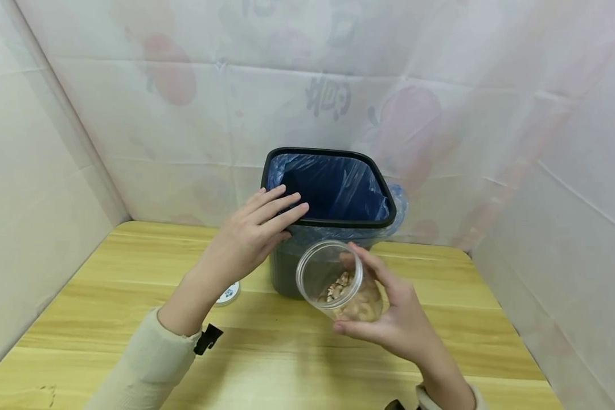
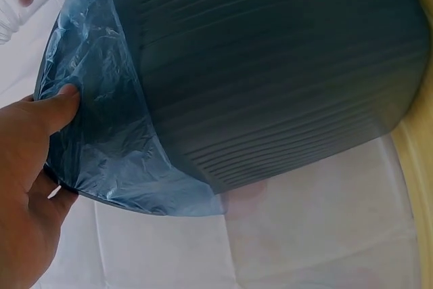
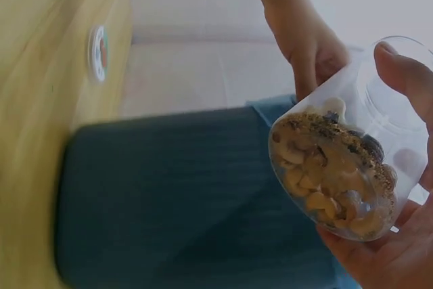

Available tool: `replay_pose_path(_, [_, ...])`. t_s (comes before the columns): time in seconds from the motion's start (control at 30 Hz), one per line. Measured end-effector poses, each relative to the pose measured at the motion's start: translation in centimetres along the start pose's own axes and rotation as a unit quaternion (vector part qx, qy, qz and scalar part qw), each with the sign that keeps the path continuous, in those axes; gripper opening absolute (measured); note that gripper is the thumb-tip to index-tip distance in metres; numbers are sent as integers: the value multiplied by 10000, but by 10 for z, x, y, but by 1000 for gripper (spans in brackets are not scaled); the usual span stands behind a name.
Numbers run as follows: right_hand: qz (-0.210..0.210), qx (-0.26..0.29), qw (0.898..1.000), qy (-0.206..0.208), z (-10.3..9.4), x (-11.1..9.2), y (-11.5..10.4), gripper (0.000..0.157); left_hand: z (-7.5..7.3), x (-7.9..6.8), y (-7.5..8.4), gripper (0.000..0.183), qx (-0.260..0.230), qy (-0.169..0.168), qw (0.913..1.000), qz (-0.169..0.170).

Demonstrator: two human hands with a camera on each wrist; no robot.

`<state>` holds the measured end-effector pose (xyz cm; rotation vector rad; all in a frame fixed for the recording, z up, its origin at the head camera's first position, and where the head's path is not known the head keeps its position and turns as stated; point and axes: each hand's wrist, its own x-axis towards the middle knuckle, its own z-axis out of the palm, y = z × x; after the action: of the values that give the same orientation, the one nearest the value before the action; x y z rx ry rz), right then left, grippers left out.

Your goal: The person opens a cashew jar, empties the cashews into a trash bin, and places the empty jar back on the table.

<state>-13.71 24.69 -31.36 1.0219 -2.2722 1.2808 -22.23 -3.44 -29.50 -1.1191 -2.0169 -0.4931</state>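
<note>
Holding, in a right grip (image 1: 397, 308) curled by thumb and fingers round the wall: one clear jar (image 1: 340, 276), right of centre in the head frame, below the bin's mouth. Leaning at a tilt, mouth uncovered and turning toward upper left. Containing loose, pale curved pieces (image 3: 331, 181) with dark crumbs, heaping toward the base in the right-wrist frame. Overlapping the bin's front in the head frame; not showing whether touching or apart.

Pinching, in a left grip (image 1: 248, 233) parted only by the rim's edge, thumb outside and extended fingers reaching over: one dark bin (image 1: 288, 270), standing upright at centre of the head frame. Lining it and folding over its outside: one blue bag (image 1: 348, 188).

Lying on the wooden surface (image 1: 266, 364), left of the bin's base, partly hiding behind the left forearm: one white disc (image 1: 229, 294), possibly serving as the jar's lid.

Apparently steadying the bin and bringing the jar near; seemingly not yet pouring. Probably calling next for raising the jar over the bag's opening, clearing the near rim, then tipping the mouth well down while keeping the bin steady. Possibly needing a shake for crumbs clinging at the base.
</note>
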Motion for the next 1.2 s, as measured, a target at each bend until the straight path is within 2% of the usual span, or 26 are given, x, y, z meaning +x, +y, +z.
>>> replay_pose_path(0.27, [326, -732, 9965, -242, -47, 7, -13, 114, 2, -2, 3, 62, 10, 81, 10000, 54])
replay_pose_path(0.5, [-141, -1437, 9893, -197, -80, 25, -20, 116, 4, -3, 3, 62, -27, 126, 9999, 51])
replay_pose_path(0.57, [-159, -1505, 9883, -207, -87, 31, -20, 117, 4, -4, 2, 62, -49, 119, 9999, 32])
replay_pose_path(0.83, [-192, -1794, 9832, -290, -102, 54, -21, 116, 4, -10, 0, 59, -72, 69, 9999, -51])
replay_pose_path(1.07, [-50, -2514, 9671, -377, -110, 69, -21, 113, 5, -10, 1, 59, -60, 48, 9999, -89])
replay_pose_path(1.2, [-74, -2690, 9616, -535, -113, 76, -21, 111, 5, -9, 2, 59, -69, 22, 9999, -84])
